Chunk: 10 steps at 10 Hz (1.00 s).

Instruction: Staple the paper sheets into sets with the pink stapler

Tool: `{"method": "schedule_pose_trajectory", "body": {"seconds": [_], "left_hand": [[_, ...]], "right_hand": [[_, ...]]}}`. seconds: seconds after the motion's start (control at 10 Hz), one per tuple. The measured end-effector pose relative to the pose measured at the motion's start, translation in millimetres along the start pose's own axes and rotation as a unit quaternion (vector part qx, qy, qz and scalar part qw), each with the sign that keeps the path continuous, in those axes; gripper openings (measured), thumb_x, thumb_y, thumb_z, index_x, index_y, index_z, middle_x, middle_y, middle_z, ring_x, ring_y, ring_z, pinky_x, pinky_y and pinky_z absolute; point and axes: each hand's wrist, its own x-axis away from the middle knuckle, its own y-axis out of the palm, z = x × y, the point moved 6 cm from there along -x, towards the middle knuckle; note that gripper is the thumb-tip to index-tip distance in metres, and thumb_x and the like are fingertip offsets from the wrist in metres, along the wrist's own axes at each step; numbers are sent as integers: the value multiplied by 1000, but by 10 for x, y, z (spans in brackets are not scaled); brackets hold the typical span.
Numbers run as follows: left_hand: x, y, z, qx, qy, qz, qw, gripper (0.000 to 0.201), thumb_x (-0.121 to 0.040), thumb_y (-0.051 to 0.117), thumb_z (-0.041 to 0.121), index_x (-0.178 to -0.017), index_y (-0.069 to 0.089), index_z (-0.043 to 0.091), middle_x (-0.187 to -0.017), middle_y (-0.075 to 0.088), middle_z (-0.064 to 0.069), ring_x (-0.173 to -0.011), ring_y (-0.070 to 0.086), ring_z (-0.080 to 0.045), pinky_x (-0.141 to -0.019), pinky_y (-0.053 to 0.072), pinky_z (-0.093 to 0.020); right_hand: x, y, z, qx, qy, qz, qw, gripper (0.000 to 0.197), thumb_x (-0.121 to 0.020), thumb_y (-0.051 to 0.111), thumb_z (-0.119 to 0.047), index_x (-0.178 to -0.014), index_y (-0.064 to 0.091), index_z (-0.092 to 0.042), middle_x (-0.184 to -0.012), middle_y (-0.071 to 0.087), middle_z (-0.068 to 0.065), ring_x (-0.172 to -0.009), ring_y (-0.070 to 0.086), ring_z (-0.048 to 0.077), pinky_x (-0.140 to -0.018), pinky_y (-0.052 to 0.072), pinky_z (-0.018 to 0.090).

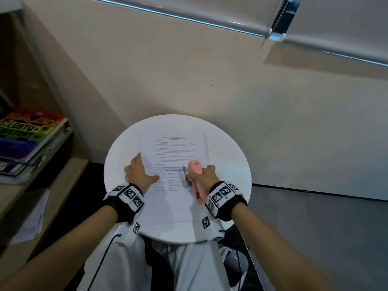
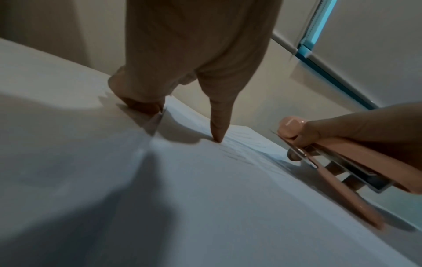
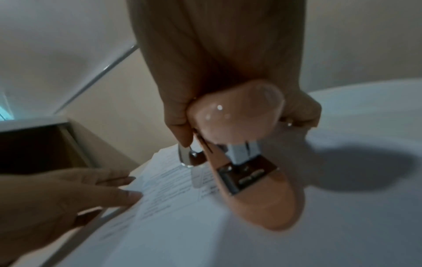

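A stack of printed paper sheets [image 1: 176, 148] lies flat on a round white table [image 1: 228, 164]. My left hand [image 1: 139, 173] rests on the stack's left edge, fingers straight along the edge and thumb [image 2: 217, 137] pressing down on the page. My right hand [image 1: 204, 176] grips the pink stapler [image 1: 194, 166] over the right side of the sheets. The stapler [image 3: 239, 115] is held just above the paper with its nose pointing away from me. Its pink base [image 3: 269, 198] hangs apart from the top, so its mouth gapes. No paper sits in that mouth.
The small table stands close against a beige wall. A wooden shelf at the left holds a pile of books [image 1: 31, 135], with loose papers [image 1: 31, 217] lower down. My lap is right under the table's near edge. A roller blind hangs at the upper right.
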Motion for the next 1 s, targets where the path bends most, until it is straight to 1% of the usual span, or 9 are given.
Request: {"method": "schedule_pose_trajectory", "body": {"seconds": [0.1,0.2,0.3,0.4,0.5,0.7,0.8,0.9,1.0], "left_hand": [[-62,-259,-204,2,-12,29,1000,99,-75,78,17,-150,14,9,-154,22,-11,-138,19,-34,-114,19,-41],[-90,-333,-313,3,-4,35,999,98,-75,78,18,-150,16,8,-154,23,-10,-138,20,-34,-114,20,-42],[-101,-318,-339,2,8,37,999,97,-75,78,20,-149,17,8,-153,25,-9,-138,20,-33,-114,20,-43],[-102,-313,-341,5,11,38,999,96,-75,78,20,-149,18,9,-153,26,-9,-138,20,-34,-113,21,-44],[-125,-317,-350,4,15,40,999,95,-75,78,21,-149,19,11,-152,28,-8,-137,21,-33,-112,22,-45],[-149,-312,-429,50,30,19,998,91,-78,75,16,-150,19,12,-152,29,-9,-140,20,-28,-116,21,-44],[-52,-363,-465,171,31,-22,985,89,-79,73,4,-150,20,13,-153,29,-9,-141,27,-24,-116,24,-38],[72,-464,-498,234,29,-43,971,82,-81,68,-3,-148,23,9,-152,31,-10,-139,32,-26,-109,29,-35],[369,-611,-633,200,24,-59,978,66,-83,66,-3,-141,36,4,-141,41,-18,-132,39,-29,-96,38,-34]], "right_hand": [[-1,227,-98,-48,2,-29,998,36,-76,66,-37,-98,52,-12,-129,36,5,-86,60,24,-73,52,34],[-78,239,-35,-70,22,23,997,69,-69,70,-40,-124,37,-12,-120,47,11,-97,57,27,-85,53,41],[-122,-16,-4,-36,21,143,989,36,-80,65,-37,-94,49,-9,-116,47,13,-103,52,30,-91,49,44],[-214,-311,71,-25,29,203,979,29,-87,60,-35,-86,59,-6,-108,63,17,-87,60,28,-67,49,29],[-337,-464,207,19,78,219,972,56,-88,58,-44,-121,47,-1,-123,53,19,-108,56,34,-87,46,38],[-426,-497,177,105,85,201,970,59,-91,56,-39,-131,38,0,-135,43,18,-124,43,35,-98,36,38],[-331,-500,211,68,58,192,977,59,-90,57,-37,-134,38,-2,-135,43,19,-123,44,35,-102,37,39],[-95,-519,355,-8,39,173,984,60,-92,52,-33,-143,31,-7,-140,41,18,-127,43,34,-101,38,37],[352,-478,708,-48,18,147,988,61,-92,55,-25,-145,29,-7,-139,42,18,-125,46,31,-89,37,29]]}}
